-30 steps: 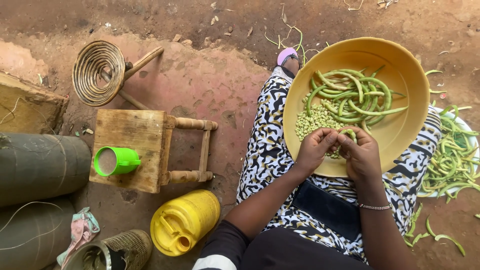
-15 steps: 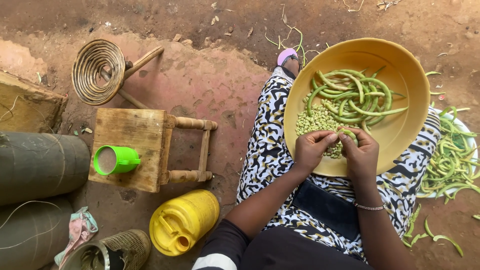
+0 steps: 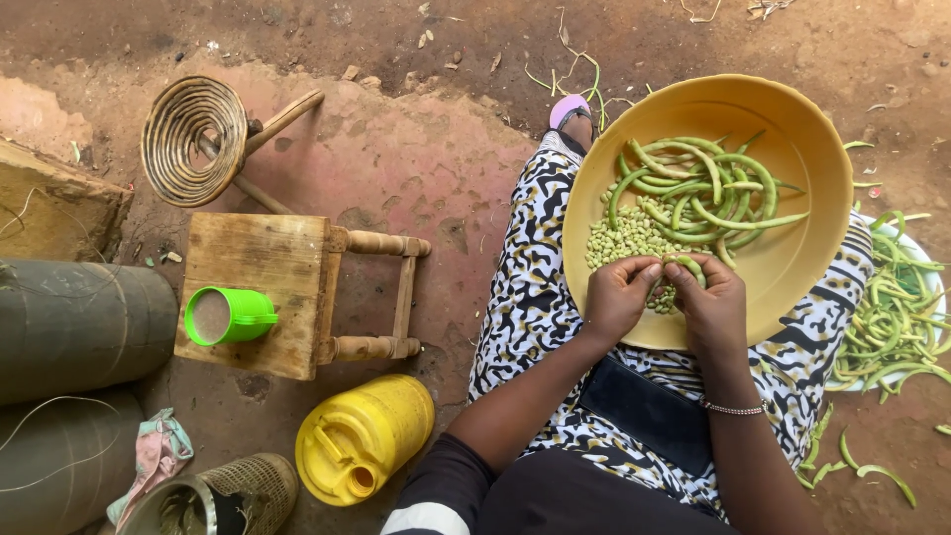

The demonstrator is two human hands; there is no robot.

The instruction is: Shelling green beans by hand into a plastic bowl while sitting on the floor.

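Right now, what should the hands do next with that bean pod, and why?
Probably split the pod and let its beans drop. Both hands, left and right, pinch it above the shelled beans in the yellow bowl, and it looks unopened, though fingers hide part of it.

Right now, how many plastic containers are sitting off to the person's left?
2. A green cup stands on the wooden stool; a yellow jerrycan lies on the ground just below the stool. Others may be out of frame.
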